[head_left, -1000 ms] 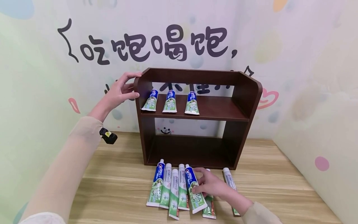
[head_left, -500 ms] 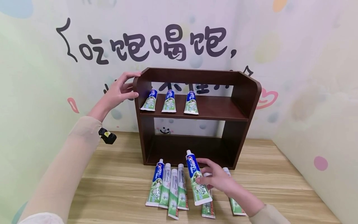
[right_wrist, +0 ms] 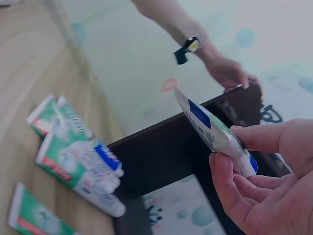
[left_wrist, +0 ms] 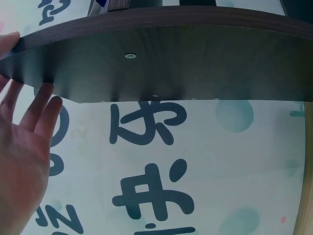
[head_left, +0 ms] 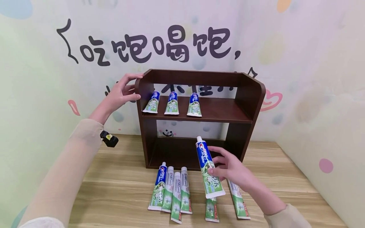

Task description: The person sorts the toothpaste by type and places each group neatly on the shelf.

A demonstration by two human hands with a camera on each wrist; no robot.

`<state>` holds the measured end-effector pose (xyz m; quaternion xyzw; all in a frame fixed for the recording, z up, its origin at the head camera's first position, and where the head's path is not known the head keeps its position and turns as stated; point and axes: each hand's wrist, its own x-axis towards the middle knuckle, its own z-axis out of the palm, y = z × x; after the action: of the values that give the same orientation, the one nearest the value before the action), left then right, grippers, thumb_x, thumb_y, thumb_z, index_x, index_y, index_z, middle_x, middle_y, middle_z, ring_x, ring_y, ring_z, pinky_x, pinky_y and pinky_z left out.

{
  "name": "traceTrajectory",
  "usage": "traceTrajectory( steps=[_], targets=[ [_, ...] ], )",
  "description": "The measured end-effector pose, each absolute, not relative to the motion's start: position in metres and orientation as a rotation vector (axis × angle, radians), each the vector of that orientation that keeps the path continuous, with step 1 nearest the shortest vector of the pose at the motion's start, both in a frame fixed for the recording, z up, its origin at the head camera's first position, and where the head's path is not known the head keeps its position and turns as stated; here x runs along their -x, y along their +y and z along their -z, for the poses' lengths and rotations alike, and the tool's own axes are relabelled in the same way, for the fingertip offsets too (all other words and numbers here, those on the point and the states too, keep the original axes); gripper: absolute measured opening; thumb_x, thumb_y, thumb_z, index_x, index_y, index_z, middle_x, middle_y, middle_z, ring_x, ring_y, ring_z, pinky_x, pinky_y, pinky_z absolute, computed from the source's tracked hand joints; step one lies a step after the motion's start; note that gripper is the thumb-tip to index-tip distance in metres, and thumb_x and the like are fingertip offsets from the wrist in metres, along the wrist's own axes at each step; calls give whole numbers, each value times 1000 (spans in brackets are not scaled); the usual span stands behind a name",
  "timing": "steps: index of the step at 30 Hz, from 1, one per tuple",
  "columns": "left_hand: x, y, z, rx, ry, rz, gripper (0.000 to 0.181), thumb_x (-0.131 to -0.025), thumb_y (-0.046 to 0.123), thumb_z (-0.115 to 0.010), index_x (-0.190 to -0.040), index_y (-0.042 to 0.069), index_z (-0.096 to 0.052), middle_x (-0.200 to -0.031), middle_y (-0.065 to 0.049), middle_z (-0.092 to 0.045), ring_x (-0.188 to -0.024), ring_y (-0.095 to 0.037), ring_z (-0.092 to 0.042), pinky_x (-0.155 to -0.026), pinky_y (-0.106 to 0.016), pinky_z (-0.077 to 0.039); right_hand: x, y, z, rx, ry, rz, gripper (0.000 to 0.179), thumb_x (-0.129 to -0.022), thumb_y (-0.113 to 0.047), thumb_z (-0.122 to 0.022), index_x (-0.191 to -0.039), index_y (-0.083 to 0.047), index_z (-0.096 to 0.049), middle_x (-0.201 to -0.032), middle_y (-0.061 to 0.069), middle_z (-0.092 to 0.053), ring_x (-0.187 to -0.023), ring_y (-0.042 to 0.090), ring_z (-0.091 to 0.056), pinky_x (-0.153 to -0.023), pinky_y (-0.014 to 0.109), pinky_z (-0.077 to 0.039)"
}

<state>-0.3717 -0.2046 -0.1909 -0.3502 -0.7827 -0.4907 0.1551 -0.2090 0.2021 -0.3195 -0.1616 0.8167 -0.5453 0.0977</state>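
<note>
My right hand (head_left: 236, 172) pinches a blue-and-green Crest toothpaste tube (head_left: 204, 158) between thumb and fingers, white cap upward, in front of the lower compartment. The right wrist view shows this toothpaste tube (right_wrist: 203, 122) edge-on, its cap end towards the palm. Up at the left, my left hand (head_left: 119, 93) grips the upper corner of a dark brown two-tier shelf (head_left: 219, 110). In the left wrist view, its fingertips (left_wrist: 47, 90) touch the outer side panel, with the thumb at the front edge. Three matching Crest tubes (head_left: 172, 104) lie on the upper tier, flat ends forward.
Left of centre on the wooden table (head_left: 114, 177), another Crest tube (head_left: 158, 191) lies beside several white-and-green toothpaste tubes (head_left: 176, 198). Two more white-and-green tubes lie apart to the right, one (head_left: 212, 210) partly under the held tube in view. A printed wall (head_left: 94, 25) stands behind.
My right hand has lifted the Crest tube off the table, moving it up and slightly right, towards the lower compartment. My left hand stays at the shelf's corner.
</note>
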Motion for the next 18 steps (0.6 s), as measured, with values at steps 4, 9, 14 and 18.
traceTrajectory(
  steps=[4,9,14,18],
  targets=[
    [372,-205,191,1015,-2231,1417,61,-90,2,-65,-144,18,-43,-158,-3,-35,-138,-42,-45,-97,-13,-48,209,205,299,503,2448,1621,77,-88,-21,-74,-152,-19,-32,-122,21,-60,-92,24,-64,-66,32,-56],
    [371,-204,191,1004,-2243,1399,61,-90,3,-65,-144,18,-42,-159,-3,-36,-138,-42,-45,-97,-15,-49,210,207,277,528,2506,1628,78,-88,-19,-74,-153,-22,-31,-126,23,-58,-96,24,-65,-71,34,-59],
    [371,-204,191,1002,-2244,1402,61,-90,3,-65,-145,17,-41,-159,-2,-35,-138,-42,-44,-95,-14,-50,216,206,257,535,2567,1635,76,-88,-20,-73,-152,-26,-32,-129,22,-58,-99,24,-67,-75,36,-60],
    [370,-204,192,1001,-2243,1404,61,-90,3,-65,-144,17,-42,-159,-3,-35,-139,-43,-44,-94,-13,-50,225,206,243,530,2608,1644,75,-89,-19,-73,-152,-27,-33,-129,20,-59,-100,23,-68,-75,34,-60]
  ],
)
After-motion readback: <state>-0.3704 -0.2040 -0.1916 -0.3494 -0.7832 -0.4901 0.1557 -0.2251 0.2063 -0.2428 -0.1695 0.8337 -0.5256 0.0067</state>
